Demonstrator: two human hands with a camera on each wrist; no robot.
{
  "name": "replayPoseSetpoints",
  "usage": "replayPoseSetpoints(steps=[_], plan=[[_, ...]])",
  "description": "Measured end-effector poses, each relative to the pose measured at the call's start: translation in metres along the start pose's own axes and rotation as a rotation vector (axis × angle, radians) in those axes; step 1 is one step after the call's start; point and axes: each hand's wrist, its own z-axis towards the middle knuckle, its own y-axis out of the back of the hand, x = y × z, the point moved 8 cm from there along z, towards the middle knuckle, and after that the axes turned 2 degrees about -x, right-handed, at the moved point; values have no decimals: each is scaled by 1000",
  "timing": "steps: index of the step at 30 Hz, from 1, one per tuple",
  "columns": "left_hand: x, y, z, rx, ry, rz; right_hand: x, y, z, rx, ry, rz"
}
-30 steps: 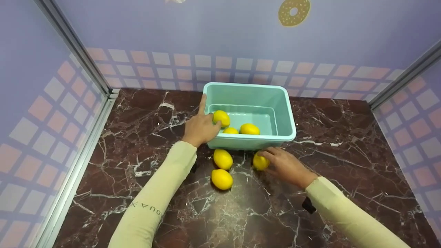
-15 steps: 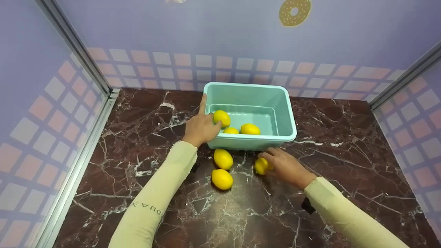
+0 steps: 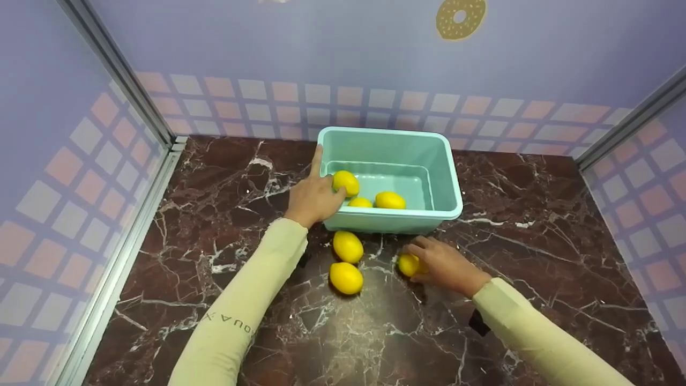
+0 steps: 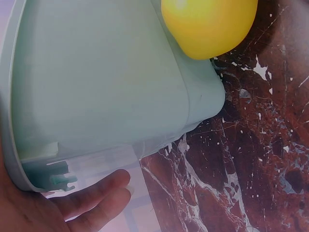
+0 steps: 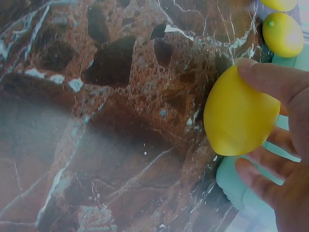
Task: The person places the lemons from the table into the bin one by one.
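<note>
A pale green plastic bin (image 3: 391, 221) stands near the back wall with three lemons inside, one high in its left corner. My left hand (image 3: 315, 197) holds the bin's front left corner, index finger stretched along the left rim. In the left wrist view, two of its fingers (image 4: 104, 195) lie outside the bin wall. Right of centre, in front of the bin, my right hand (image 3: 437, 262) grips a lemon (image 3: 409, 265) low at the counter. The right wrist view shows the thumb on one end of that lemon (image 5: 241, 113) and fingers behind it.
Two more lemons lie in front of the bin, one upper (image 3: 348, 247) and one lower (image 3: 346, 278). The dark red marble counter (image 3: 214, 321) is bounded by purple panels with pink and white squares. Metal rails run along the corners.
My right hand has drawn its lemon slightly toward me and to the right, away from the bin. The left hand and the bin have stayed in place.
</note>
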Motion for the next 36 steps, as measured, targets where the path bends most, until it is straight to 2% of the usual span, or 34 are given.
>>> replayPoseSetpoints(steps=[13, 19, 36], plan=[[-1, 1, 1, -5, 1, 5, 2, -13, -4, 78, -35, 37], [-1, -2, 2, 20, 11, 14, 5, -17, -6, 79, -21, 28], [0, -1, 0, -4, 0, 10, 6, -13, -3, 89, -27, 19]])
